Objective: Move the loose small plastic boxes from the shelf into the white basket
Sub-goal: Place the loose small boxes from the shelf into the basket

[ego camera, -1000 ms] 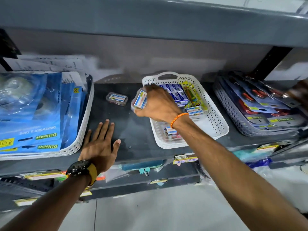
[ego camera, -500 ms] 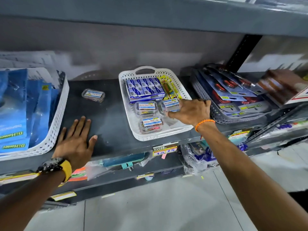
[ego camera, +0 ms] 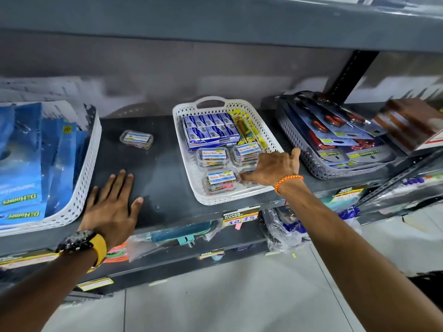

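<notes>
One loose small clear plastic box (ego camera: 136, 139) with a white and blue label lies on the dark shelf (ego camera: 163, 173), left of the white basket (ego camera: 230, 198). Three such boxes (ego camera: 220, 180) sit in the basket's front half, in front of blue cartons (ego camera: 211, 128). My right hand (ego camera: 273, 168) reaches into the basket's front right corner, its fingers closed over another small box (ego camera: 247, 174) that is mostly hidden. My left hand (ego camera: 112, 202) rests flat on the shelf with its fingers spread, holding nothing.
A large white basket (ego camera: 84, 176) of blue tape packs stands at the left. A grey basket (ego camera: 302, 149) of carded items sits right of my right hand. Another shelf board (ego camera: 215, 22) hangs low overhead. Below are lower shelves and a tiled floor.
My right hand carried boxes from the shelf's middle into the white basket, then slid from its back right toward the front right corner. The left hand stayed flat.
</notes>
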### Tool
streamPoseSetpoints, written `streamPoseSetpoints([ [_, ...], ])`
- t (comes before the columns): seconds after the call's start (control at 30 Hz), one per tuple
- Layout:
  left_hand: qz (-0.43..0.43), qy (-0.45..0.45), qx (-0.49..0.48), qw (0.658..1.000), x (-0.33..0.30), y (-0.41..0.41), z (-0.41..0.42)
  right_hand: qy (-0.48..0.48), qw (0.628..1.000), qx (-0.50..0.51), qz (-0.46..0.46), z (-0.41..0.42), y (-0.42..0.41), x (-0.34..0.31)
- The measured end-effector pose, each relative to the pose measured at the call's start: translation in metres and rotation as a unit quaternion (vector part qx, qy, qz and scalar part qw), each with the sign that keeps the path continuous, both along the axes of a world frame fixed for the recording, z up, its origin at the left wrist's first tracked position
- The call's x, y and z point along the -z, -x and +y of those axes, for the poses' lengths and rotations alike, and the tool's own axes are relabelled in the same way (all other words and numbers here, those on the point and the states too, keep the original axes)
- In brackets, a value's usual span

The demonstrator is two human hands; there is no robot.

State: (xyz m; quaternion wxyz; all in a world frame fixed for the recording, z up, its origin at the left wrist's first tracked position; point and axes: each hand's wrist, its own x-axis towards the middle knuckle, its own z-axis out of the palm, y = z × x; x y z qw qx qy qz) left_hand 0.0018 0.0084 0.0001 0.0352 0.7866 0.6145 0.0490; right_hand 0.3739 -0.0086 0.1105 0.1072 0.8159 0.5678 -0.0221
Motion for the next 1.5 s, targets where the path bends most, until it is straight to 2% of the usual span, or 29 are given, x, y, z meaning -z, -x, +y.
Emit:
streamPoseSetpoints([
  [0.27,0.004,0.002,0.001,1.0,-0.001,0.0,0.001,0.006,1.0,0.012,-0.008,-0.006,0.0,-0.014],
  [0.53,-0.01,-0.002,0.0,1.0,-0.001,-0.001,-0.001,-0.177,0.979,-0.053,-0.079,-0.005,0.029,-0.05],
  [0.7,-0.005,0.001,-0.001,1.0,-0.001,-0.002,0.0,-0.245,0.953,-0.177,-0.036,0.018,0.096,-0.055],
  [0.9,-0.009,-0.007,-0.004,1.0,0.001,-0.001,0.0,-0.233,0.933,-0.27,0.045,0.076,0.171,-0.031],
  [1.23,-0.021,-0.013,0.0,1.0,-0.001,-0.002,-0.002,-0.09,0.949,-0.254,0.164,0.15,0.232,0.0],
  [1.33,-0.023,-0.014,0.001,1.0,-0.003,-0.002,-0.003,-0.072,0.951,-0.247,0.172,0.155,0.238,0.009],
  [1.5,-0.025,-0.015,0.004,1.0,-0.001,-0.002,-0.002,-0.103,0.953,-0.243,0.151,0.152,0.234,0.013],
])
